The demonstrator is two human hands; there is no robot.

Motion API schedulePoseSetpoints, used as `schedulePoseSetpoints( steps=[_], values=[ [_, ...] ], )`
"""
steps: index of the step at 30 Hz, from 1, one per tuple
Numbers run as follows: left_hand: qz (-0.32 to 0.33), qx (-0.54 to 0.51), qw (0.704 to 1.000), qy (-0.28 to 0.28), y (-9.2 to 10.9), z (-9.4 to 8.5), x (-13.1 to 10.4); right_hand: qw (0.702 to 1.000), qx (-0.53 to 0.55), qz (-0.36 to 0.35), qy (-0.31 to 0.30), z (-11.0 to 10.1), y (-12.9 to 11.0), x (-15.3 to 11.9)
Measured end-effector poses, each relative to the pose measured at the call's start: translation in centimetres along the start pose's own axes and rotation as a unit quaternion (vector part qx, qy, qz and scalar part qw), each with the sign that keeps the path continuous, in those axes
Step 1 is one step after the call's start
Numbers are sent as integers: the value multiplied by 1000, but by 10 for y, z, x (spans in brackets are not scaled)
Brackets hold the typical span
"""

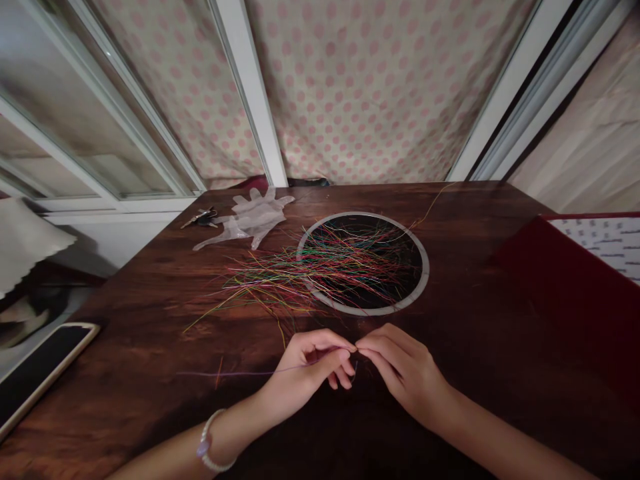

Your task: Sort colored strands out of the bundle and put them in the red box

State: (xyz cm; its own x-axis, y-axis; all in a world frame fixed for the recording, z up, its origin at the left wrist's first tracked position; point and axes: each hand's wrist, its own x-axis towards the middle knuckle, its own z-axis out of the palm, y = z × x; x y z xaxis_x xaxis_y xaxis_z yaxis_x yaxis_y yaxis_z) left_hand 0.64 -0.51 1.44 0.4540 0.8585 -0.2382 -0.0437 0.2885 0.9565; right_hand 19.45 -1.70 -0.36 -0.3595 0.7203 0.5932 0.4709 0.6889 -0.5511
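Observation:
A thin purple wire [225, 374] runs from the left into my left hand [310, 368], which pinches it between thumb and index finger. My right hand [403, 365] is closed in a pinch, its fingertips meeting those of my left hand; whatever lies between them is too small to make out. Beyond my hands, many thin coloured wires [270, 273] lie loosely across a round black tray with a pale rim [425, 267] and spill off its left side. A short orange wire [219, 372] crosses the purple one on the table.
Crumpled clear plastic gloves [257, 217] and keys [203, 217] lie at the back left of the dark wooden table [465, 300]. A phone [43, 373] is at the left edge. A dark red folder or box [560, 287] stands at the right.

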Motion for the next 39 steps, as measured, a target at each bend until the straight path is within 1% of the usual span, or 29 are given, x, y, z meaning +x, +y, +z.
schedulePoseSetpoints(
  steps=[9, 16, 21, 28, 32, 39],
  values=[
    [-11, -27, 999, -24, -1, -3, -1, 1000, 5, -3, -2, -1, -3, 3],
    [-50, -72, 995, -53, -3, -5, 0, 1000, -6, -22, -7, -4, -6, 6],
    [-73, -68, 992, -77, -3, -6, 1, 999, -6, -42, -7, -4, -6, 6],
    [-76, -31, 990, -117, -1, -5, 1, 999, -2, -40, -11, -2, -4, 5],
    [-73, -8, 992, -106, 0, -4, 0, 999, -3, -36, -14, -3, -4, 4],
    [-35, 39, 995, -90, 2, -3, -1, 999, 3, -31, -21, -2, -3, 2]
  ],
)
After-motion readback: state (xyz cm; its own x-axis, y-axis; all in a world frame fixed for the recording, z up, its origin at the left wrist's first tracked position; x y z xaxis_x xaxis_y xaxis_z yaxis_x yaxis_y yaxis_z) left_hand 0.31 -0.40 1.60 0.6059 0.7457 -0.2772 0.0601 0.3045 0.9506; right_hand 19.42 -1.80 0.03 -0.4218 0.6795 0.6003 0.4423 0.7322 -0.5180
